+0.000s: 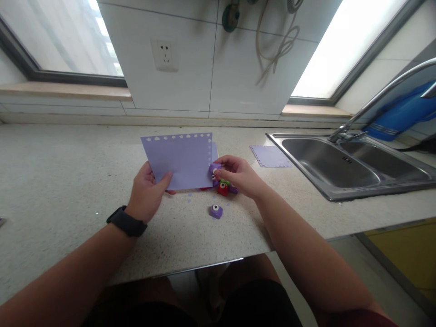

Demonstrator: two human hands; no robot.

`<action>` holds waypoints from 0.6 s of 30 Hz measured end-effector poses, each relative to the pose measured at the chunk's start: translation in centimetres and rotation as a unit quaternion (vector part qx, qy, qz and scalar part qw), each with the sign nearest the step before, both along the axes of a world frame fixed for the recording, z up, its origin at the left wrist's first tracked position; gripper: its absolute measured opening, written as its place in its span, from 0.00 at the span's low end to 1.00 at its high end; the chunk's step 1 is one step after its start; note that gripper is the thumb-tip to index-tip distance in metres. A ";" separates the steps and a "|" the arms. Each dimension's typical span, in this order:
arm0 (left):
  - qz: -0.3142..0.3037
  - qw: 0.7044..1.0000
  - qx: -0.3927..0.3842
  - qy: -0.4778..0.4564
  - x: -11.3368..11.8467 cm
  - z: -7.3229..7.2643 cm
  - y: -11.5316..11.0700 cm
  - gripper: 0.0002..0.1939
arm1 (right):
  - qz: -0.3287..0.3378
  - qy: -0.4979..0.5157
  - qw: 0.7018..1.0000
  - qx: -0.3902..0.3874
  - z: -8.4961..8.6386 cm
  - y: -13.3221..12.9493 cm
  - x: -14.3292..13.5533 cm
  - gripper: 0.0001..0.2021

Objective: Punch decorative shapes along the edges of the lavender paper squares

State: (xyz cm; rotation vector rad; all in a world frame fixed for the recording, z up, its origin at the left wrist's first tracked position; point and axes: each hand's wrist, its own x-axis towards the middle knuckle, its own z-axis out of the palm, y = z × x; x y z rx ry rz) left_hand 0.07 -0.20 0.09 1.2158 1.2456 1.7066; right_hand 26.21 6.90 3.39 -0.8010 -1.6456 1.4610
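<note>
My left hand (150, 186) grips a sheet of purple paper (180, 161) by its lower left part, thumb on the front. Small shapes are punched along the paper's top edge and down part of its right edge. My right hand (235, 172) holds a purple craft punch (214, 170) at the sheet's right edge, with the fingers closed around it. Just below that hand lie a red punch (223, 188) and a partly hidden green one. Nearer to me, another purple punch (215, 211) rests on the counter. Tiny purple paper scraps (189, 195) are scattered about.
A second purple sheet (270, 156) with punched edges lies to the right, beside the steel sink (327, 159) with its faucet (368, 106). The speckled counter (68, 181) runs along a tiled wall with a power socket (165, 54). Its front edge is close to me.
</note>
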 end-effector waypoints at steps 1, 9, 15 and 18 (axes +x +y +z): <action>0.001 1.000 0.000 0.001 0.0 0.0 0.0 0.24 | 0.000 -0.002 1.000 0.004 0.0 0.0 0.0 0.17; -0.001 1.000 0.000 0.004 0.0 0.0 0.0 0.23 | -0.006 -0.025 1.000 -0.012 0.4 -0.4 -0.1 0.17; -0.001 1.000 -0.001 0.007 0.0 0.0 0.1 0.23 | 0.001 -0.033 0.999 -0.013 0.5 -0.4 -0.1 0.17; -0.008 1.000 -0.002 0.010 -0.1 -0.1 0.1 0.24 | -0.002 -0.037 0.999 -0.016 0.6 -0.3 -0.1 0.17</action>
